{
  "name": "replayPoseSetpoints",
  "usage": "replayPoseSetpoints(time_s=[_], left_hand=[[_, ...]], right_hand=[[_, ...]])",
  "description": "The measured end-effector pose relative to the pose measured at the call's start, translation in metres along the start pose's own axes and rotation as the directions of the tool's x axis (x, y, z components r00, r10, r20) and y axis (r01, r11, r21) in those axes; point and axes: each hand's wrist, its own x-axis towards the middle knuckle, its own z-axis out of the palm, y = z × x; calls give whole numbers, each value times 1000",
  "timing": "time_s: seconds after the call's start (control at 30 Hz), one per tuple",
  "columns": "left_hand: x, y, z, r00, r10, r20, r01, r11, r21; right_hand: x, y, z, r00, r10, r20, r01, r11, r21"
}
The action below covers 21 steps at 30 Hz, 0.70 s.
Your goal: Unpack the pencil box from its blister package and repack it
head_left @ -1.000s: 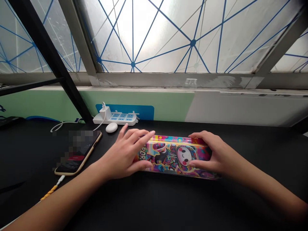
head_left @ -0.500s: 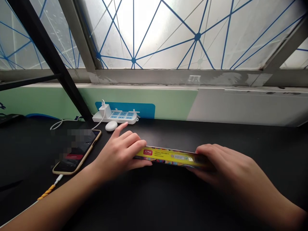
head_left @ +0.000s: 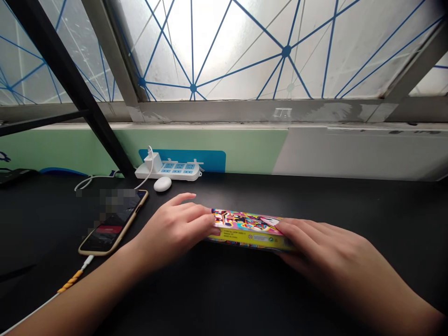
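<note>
A flat, colourful box (head_left: 250,228) with a yellow printed side and a bright cartoon-like top lies between my hands, in the middle of the head view. My left hand (head_left: 185,221) grips its left end, thumb on the near side and the index finger raised off it. Around the right end my right hand (head_left: 322,242) is closed, fingers over the top and thumb low, partly hidden underneath. Both ends of the box are covered by my hands. Whether the box touches the black desk (head_left: 224,294) I cannot tell.
Left of my left hand lies a phone (head_left: 114,228) in a tan case, with a charging cable (head_left: 72,280) running under my forearm. At the back are a white power strip (head_left: 180,171) with a plugged-in adapter, a white oval object (head_left: 163,184) and a slanted black post (head_left: 77,88).
The box has tilted so that its colourful top now shows as well as the yellow side. Both hands have turned with it and sit slightly lower, still holding its ends.
</note>
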Motion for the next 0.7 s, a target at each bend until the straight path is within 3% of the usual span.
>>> replayPoseSetpoints(time_s=[0.2, 0.4, 0.47, 0.53, 0.63, 0.7], left_hand=[[2, 14, -1, 983, 159, 91, -163, 986, 39], [-3, 19, 12, 975, 126, 182, -112, 990, -84], [-5, 16, 16, 977, 35, 212, -8, 992, -129], [-7, 11, 21, 958, -149, 245, 181, 977, -113], [-8, 2, 25, 852, -432, 296, 458, 889, -22], [-7, -4, 24, 780, -546, 307, 556, 829, 62]], right_hand=[[-1, -3, 19, 995, -76, 70, 80, 995, -62], [-1, -1, 30, 984, -106, 146, 105, 994, 9], [-2, 0, 31, 982, -97, 160, 86, 994, 69], [-3, 0, 31, 981, -85, 176, 61, 989, 137], [-5, 2, 33, 979, -84, 187, 46, 979, 199], [-6, 4, 33, 976, -82, 200, 36, 974, 223]])
